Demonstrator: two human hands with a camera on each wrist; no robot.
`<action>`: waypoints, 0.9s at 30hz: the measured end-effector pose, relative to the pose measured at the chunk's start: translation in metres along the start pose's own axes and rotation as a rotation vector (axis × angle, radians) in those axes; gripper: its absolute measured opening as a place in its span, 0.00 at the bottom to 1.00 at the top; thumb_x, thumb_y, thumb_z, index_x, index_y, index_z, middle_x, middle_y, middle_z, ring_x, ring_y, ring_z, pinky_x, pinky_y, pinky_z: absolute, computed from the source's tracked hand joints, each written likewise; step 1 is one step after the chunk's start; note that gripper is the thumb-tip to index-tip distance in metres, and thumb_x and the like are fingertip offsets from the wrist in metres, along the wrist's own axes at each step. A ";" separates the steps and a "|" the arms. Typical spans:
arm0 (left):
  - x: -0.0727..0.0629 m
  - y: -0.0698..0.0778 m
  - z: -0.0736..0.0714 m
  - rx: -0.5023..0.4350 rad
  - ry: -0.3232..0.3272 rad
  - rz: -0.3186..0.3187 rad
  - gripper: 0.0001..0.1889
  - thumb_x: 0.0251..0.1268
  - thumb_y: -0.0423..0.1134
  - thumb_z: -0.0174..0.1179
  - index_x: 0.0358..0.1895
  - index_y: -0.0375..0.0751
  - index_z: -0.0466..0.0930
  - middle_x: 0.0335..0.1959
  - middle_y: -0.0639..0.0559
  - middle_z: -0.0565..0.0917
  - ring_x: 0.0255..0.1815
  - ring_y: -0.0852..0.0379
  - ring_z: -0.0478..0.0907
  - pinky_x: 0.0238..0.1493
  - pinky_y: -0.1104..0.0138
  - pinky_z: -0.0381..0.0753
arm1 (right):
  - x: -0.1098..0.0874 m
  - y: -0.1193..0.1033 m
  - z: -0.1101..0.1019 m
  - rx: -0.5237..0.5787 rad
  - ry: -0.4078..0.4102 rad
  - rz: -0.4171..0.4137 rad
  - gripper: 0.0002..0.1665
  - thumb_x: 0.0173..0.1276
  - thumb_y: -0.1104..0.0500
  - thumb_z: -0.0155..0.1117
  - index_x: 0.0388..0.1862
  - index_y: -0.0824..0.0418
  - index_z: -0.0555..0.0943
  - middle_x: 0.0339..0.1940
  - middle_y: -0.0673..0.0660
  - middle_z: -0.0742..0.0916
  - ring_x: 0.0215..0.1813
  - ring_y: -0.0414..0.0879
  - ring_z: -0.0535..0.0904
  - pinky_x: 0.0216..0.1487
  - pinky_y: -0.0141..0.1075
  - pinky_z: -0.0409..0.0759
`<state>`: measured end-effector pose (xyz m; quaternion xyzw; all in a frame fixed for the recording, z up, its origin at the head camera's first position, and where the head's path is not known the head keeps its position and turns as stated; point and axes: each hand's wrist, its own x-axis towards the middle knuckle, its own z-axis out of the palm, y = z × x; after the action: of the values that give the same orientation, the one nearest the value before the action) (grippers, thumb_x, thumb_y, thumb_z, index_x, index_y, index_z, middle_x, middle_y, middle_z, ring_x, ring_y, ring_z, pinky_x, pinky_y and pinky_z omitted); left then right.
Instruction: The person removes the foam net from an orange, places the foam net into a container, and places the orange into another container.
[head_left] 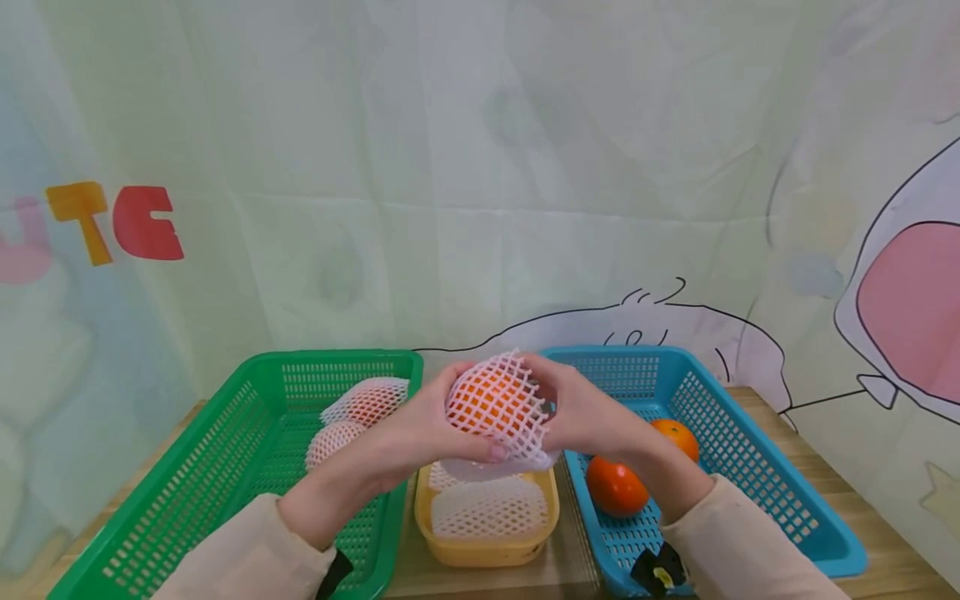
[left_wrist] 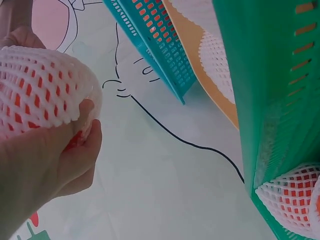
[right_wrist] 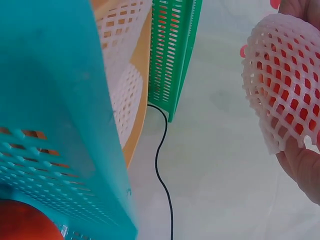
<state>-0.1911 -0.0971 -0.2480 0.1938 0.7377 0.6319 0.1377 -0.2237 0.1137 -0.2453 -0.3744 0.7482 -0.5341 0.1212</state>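
Both hands hold a round orange fruit [head_left: 491, 400] in a white foam net sleeve [head_left: 517, 442], raised over a small yellow container. My left hand [head_left: 431, 425] grips it from the left, thumb along the lower front. On the right side my right hand [head_left: 573, 400] grips the sleeve, its fingers partly hidden behind. In the left wrist view the left fingers [left_wrist: 82, 155] curl round the netted fruit. The right wrist view shows the net [right_wrist: 285, 85] stretched over the fruit, with right fingertips at its edge.
Two netted fruits [head_left: 367, 402] lie in the green basket [head_left: 258, 417] at left. The yellow container [head_left: 487, 552] holds foam net sleeves [head_left: 491, 508]. At right, the blue basket [head_left: 750, 467] holds a red-orange fruit [head_left: 617, 487] and an orange [head_left: 678, 437]. A printed cloth [head_left: 450, 167] hangs behind.
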 end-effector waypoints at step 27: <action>-0.009 0.002 -0.017 0.187 0.225 0.138 0.15 0.55 0.37 0.66 0.43 0.35 0.75 0.39 0.45 0.81 0.38 0.53 0.79 0.40 0.62 0.78 | -0.009 0.005 -0.014 0.087 0.082 0.029 0.41 0.49 0.67 0.69 0.64 0.59 0.65 0.54 0.60 0.78 0.52 0.56 0.74 0.50 0.44 0.77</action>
<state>-0.1906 -0.1157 -0.2441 0.1842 0.7889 0.5863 -0.0081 -0.2278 0.1303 -0.2458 -0.3356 0.7339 -0.5794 0.1142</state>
